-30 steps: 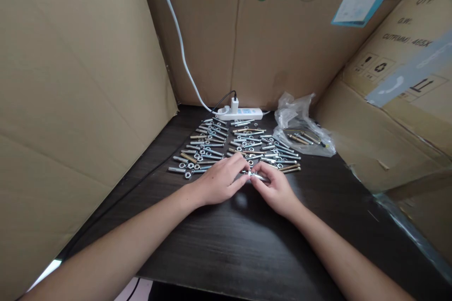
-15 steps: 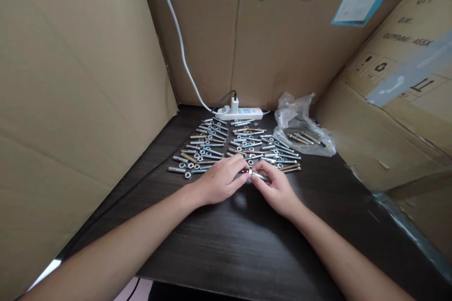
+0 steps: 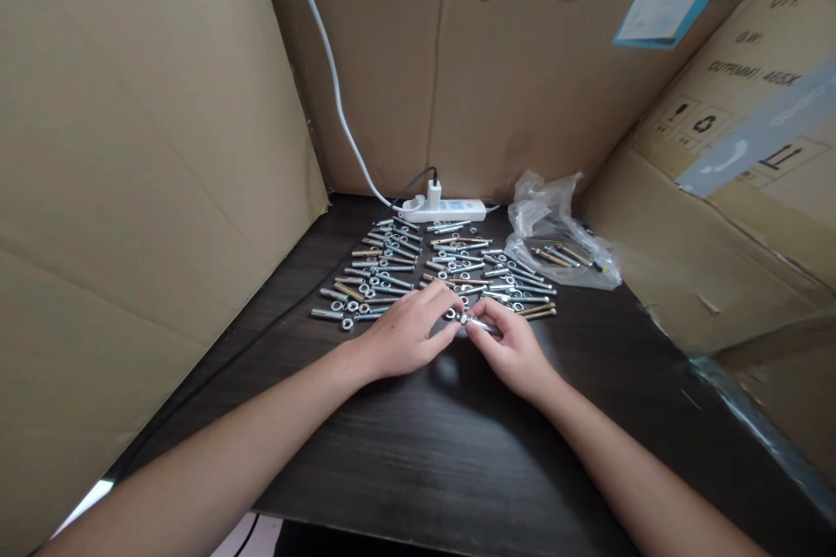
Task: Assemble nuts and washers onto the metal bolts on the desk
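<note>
Near the front of the spread of hardware, my right hand (image 3: pixel 513 344) pinches a silver anchor bolt (image 3: pixel 480 325) between thumb and fingers. A shiny nut (image 3: pixel 463 318) sits on the bolt's left end. My left hand (image 3: pixel 414 331) is curled, its thumb and forefinger at that same end; how firmly they grip is hard to make out. A loose round ring or nut (image 3: pixel 450 313) shows in the gap between the left fingers. Just behind both hands lie rows of bolts (image 3: pixel 392 283), sleeves, nuts and washers, partly hidden by my fingers.
A white power strip (image 3: pixel 450 211) with a plugged-in adapter lies at the back. To its right is a clear plastic bag (image 3: pixel 562 248) holding more bolts. Cardboard boxes (image 3: pixel 522 104) wall the dark table (image 3: pixel 418 461) on three sides. A black cable (image 3: pixel 261 335) runs along the left.
The left thumb and forefinger have parted slightly at the bolt's end, showing more of its tip and the ring behind. My right hand stays nearly still.
</note>
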`<control>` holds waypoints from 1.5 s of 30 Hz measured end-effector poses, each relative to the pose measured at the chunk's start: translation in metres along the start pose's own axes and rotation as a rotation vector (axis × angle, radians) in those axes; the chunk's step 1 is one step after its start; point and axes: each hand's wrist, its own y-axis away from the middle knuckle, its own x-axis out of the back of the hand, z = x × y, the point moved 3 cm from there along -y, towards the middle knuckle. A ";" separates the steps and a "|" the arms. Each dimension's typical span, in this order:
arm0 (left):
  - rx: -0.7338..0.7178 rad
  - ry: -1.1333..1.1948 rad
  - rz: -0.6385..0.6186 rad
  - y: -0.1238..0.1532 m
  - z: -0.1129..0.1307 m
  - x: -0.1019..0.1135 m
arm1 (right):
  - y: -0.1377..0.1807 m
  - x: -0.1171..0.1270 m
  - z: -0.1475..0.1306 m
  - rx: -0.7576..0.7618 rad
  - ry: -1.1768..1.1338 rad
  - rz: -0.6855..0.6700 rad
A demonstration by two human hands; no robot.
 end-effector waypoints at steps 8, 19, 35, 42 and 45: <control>0.032 0.006 0.040 -0.001 0.000 0.004 | 0.000 0.001 -0.003 0.013 0.022 0.001; -0.008 0.022 0.049 0.001 0.003 0.004 | -0.001 0.002 -0.002 0.007 0.000 -0.004; -0.041 0.015 -0.008 0.001 0.006 0.001 | 0.000 0.002 0.000 -0.027 -0.036 -0.003; 0.035 0.003 -0.051 -0.001 0.000 -0.001 | 0.000 0.002 0.000 -0.006 0.005 -0.014; 0.008 0.004 -0.047 0.000 0.001 -0.001 | 0.000 0.002 -0.001 -0.003 -0.003 -0.014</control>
